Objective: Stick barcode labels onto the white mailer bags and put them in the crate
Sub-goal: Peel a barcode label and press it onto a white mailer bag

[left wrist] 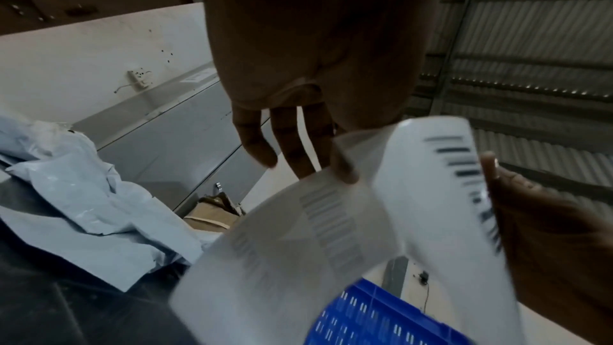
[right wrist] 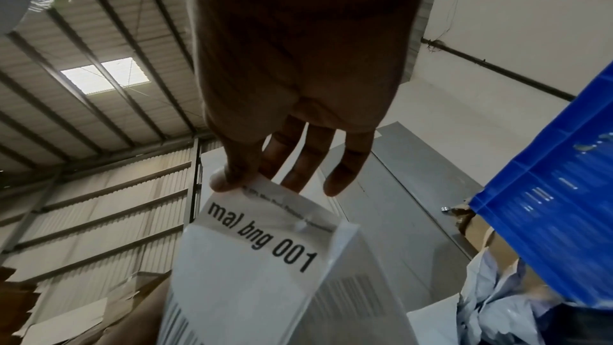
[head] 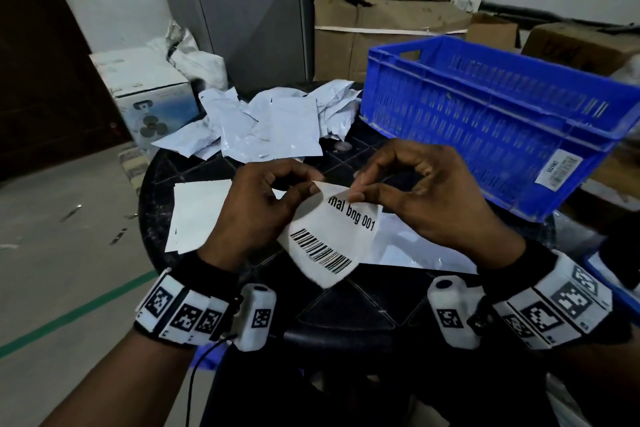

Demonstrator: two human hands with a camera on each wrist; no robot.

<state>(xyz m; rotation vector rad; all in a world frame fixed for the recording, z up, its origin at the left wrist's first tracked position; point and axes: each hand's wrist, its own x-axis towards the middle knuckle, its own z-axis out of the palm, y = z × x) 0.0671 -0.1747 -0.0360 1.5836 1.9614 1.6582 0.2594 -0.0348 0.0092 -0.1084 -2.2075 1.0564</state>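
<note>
Both hands are working just in front of the camera over a dark round bench (head: 162, 184), each wrist wearing a band of black-and-white marker tiles. Beyond them, going from the biggest thing down: a blue crate (head: 485, 121) with slotted walls is sitting on the right side of the bench, tilted a little, with a small white sticker on its near wall. Behind it, torn cardboard boxes (head: 381, 21) are standing against a grey cabinet, and a white printed carton (head: 145, 94) is standing on the floor to the left. A loose heap of white mailer bags (head: 273, 121) is lying at the far edge of the bench, just left of the crate. One more mailer bag (head: 408, 246) is lying flat under the hands, and a plain white sheet (head: 197, 215) is lying to the left of them.

The barcode label (head: 332, 236) is being held up between the hands, curling, printed "mal bng 001" above its bars. The left hand (head: 256, 204) is pinching its upper corner between thumb and fingers. The right hand (head: 415, 191) is pinching the same top edge with thumb and forefinger, its other fingers curling loosely. In the wrist views a thin second layer is showing behind the label at that edge.
</note>
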